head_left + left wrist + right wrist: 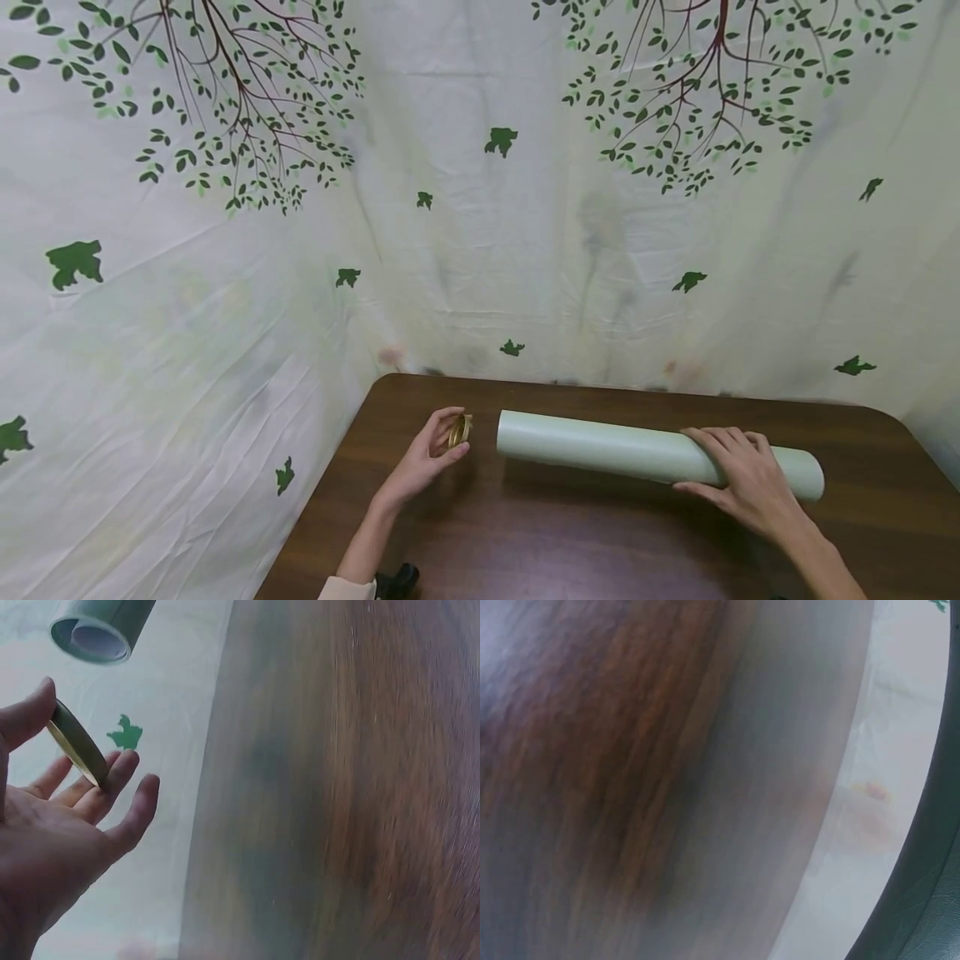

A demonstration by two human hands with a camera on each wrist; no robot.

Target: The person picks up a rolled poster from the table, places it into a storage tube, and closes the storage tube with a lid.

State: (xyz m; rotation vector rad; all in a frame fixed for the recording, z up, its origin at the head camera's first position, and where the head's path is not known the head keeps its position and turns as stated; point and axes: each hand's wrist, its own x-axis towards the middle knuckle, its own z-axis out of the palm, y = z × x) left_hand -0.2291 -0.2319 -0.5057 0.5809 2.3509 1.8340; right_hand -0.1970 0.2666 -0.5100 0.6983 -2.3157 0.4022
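- The tube (600, 450) lay crosswise before the person, its long axis running left to right, the right end a little nearer the body; going by the shadow below, I judged it was held off the worktop (585, 550).
- A gold ring (460, 431) stood on edge just beyond the tube's left end, apart from it and roughly in line with its axis; whether it was hollow or a lid I couldn't tell.
- The left hand (426, 460) was nearer that end, pinching the ring between thumb and fingers; from it, the tube lay to the right.
- The right hand (748, 482) gripped the tube on its right half, fingers over the top, thumb on the near side.
- From the left wrist, the tube's near end looked open, with a pale curled sheet (99, 641) inside.
- The worktop was dark brown, wood-grained, rounded at its far corners.
- Behind it hung a whitish cloth (450, 258), creased, printed with branches (240, 83) and scattered green leaves (501, 142).
- A pale sleeve (347, 588) and something black (397, 582) showed by the left wrist.
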